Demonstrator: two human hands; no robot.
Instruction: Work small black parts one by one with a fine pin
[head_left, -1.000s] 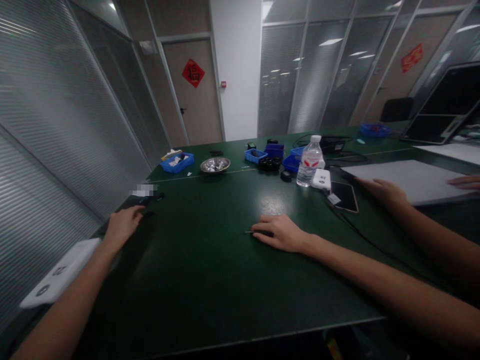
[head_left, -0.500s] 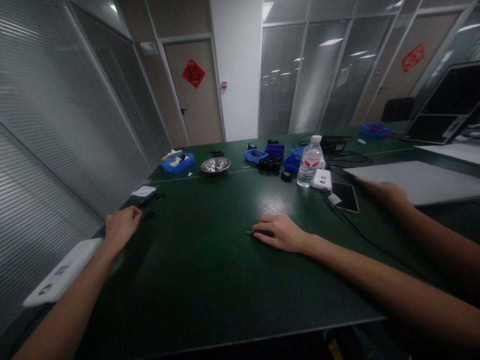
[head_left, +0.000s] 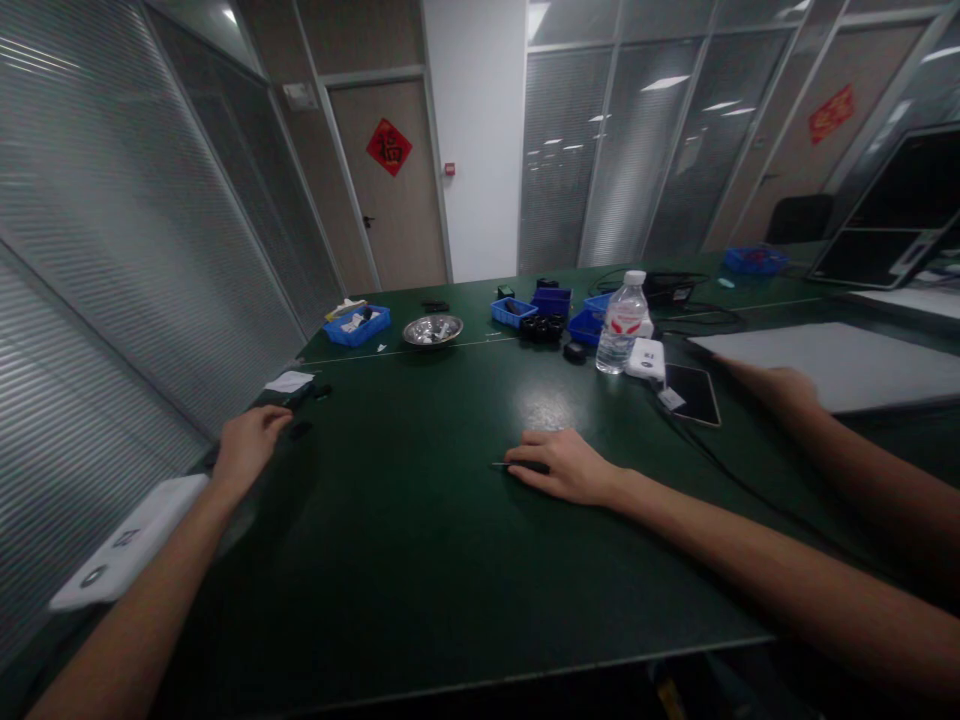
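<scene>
My right hand (head_left: pixel 559 466) rests on the green table with its fingers wrapped round a small screwdriver (head_left: pixel 534 466), whose dark handle is partly hidden in the palm. The thin metal shaft points left. Over the left side of the table, my left hand (head_left: pixel 251 440) has its thumb and fingers pressed together; whatever they may hold is too small or hidden to make out. Just right of those fingertips lies a small dark piece (head_left: pixel 301 430). Another little black part (head_left: pixel 322 391) and a white paper (head_left: pixel 289 382) are a bit farther back.
Beside my left forearm sits a white device (head_left: pixel 131 540). At the back are a metal bowl (head_left: pixel 433 331), blue trays (head_left: pixel 358 326) and a water bottle (head_left: pixel 622 325). A phone-like slab (head_left: pixel 694 394) and cable lie right. Another person's hand (head_left: pixel 784 388) touches a grey-white board (head_left: pixel 847 360).
My left hand has shifted slightly to the right and away from me, nearer the small dark piece. My right hand stays in place with the screwdriver.
</scene>
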